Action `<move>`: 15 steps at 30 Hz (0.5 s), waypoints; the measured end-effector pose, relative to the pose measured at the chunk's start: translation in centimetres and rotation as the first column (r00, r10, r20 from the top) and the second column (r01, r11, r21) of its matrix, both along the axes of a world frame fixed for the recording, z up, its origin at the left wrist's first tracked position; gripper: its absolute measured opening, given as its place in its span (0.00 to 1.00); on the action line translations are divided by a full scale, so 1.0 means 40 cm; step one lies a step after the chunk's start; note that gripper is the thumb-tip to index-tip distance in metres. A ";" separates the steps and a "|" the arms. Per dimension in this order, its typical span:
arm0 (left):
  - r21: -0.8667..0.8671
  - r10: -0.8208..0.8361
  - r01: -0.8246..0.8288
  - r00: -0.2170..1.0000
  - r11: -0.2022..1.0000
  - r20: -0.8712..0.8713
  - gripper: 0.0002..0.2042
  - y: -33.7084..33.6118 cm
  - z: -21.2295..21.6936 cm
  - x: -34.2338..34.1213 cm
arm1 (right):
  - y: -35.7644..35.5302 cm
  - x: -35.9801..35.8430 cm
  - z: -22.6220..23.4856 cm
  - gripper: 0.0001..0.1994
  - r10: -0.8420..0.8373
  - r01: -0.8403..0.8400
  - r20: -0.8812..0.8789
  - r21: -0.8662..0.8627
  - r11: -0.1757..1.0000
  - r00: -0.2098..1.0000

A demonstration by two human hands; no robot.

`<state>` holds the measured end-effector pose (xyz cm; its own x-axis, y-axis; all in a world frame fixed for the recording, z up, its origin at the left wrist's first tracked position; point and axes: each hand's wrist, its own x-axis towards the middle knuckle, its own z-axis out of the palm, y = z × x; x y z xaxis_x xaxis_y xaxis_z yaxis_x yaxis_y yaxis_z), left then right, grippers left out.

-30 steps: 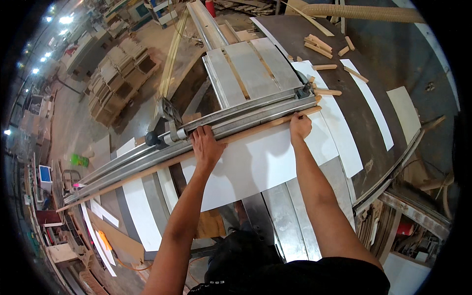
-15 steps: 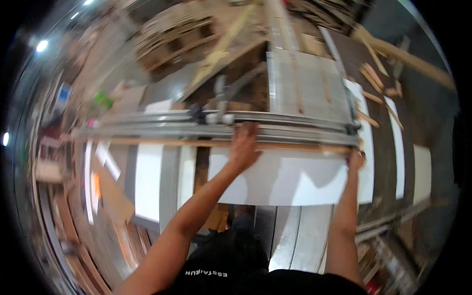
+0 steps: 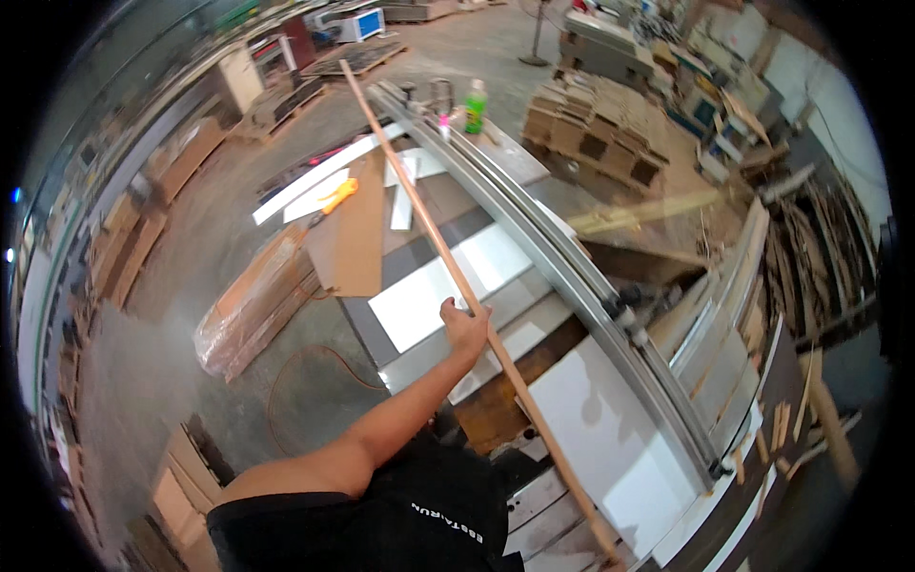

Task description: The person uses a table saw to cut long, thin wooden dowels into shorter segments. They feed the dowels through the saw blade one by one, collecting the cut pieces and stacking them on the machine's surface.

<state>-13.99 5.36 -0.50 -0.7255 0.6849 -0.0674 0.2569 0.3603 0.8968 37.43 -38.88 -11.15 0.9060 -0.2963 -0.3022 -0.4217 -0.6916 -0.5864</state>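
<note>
A long, thin wooden strip (image 3: 431,229) runs slantwise across the head view, from the far left down to the lower edge. My left hand (image 3: 465,330) is closed around it near its middle, thumb on the left side. Of my right hand only a small patch at the strip's near end seems to show, at the lower edge; its fingers cannot be made out. Beneath the strip lie a large white panel (image 3: 610,429) and a smaller white board (image 3: 453,286). A long metal rail (image 3: 534,229) with clamp-like fittings stands just right of the strip.
A green bottle (image 3: 475,107) stands near the rail's far end. An orange-yellow tool (image 3: 339,194) lies beside brown board (image 3: 359,238). Plastic-wrapped boards (image 3: 257,300) and a thin hose (image 3: 276,381) are on the floor at left. Stacked pieces (image 3: 596,129) sit at the far right.
The view has turned to the left. The wooden strip, formerly alongside the rail with both hands at it, now stands away from it at an angle, held by my left hand.
</note>
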 end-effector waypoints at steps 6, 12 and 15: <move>0.099 -0.090 0.008 0.475 0.995 0.875 0.19 0.079 0.115 -0.183 | -0.005 -0.199 0.285 0.16 -0.031 -0.026 0.179 0.309 0.951 0.983; 0.167 -0.174 -0.096 -0.070 0.981 0.982 0.17 0.171 0.196 -0.205 | -0.048 -0.251 0.501 0.19 -0.110 -0.333 0.591 0.587 0.738 0.799; 0.349 -0.355 -0.096 -0.062 0.932 0.933 0.21 0.162 0.309 -0.194 | -0.065 -0.190 0.557 0.22 0.030 -0.419 0.820 0.261 0.870 0.572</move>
<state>-21.75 11.86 11.85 0.0463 0.9008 -0.4318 -0.9416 0.1837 0.2823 29.84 -41.50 11.14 0.8555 -0.0820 0.5113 0.4620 -0.3253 -0.8251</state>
